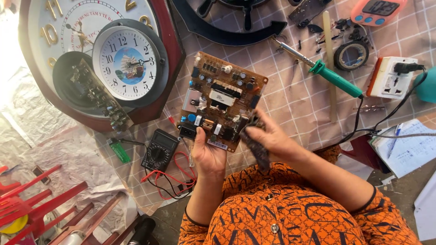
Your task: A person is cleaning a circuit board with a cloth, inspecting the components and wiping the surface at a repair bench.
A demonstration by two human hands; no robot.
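Observation:
A brown circuit board [220, 97] crowded with capacitors, a transformer and a coil is held tilted above the checked cloth. My left hand [206, 154] grips its near edge from below, thumb on the board's lower left corner. My right hand [268, 136] holds a dark, worn brush or cloth strip [256, 149] against the board's lower right corner. My sleeves are orange with a black pattern.
A green-handled soldering iron [327, 72] lies to the right, beside a white power strip [390, 77]. A black multimeter [159, 149] with red leads sits at left. A round wall clock [129, 63], a tape roll [350, 55], papers [408, 145] and red stools [41, 199] surround the work spot.

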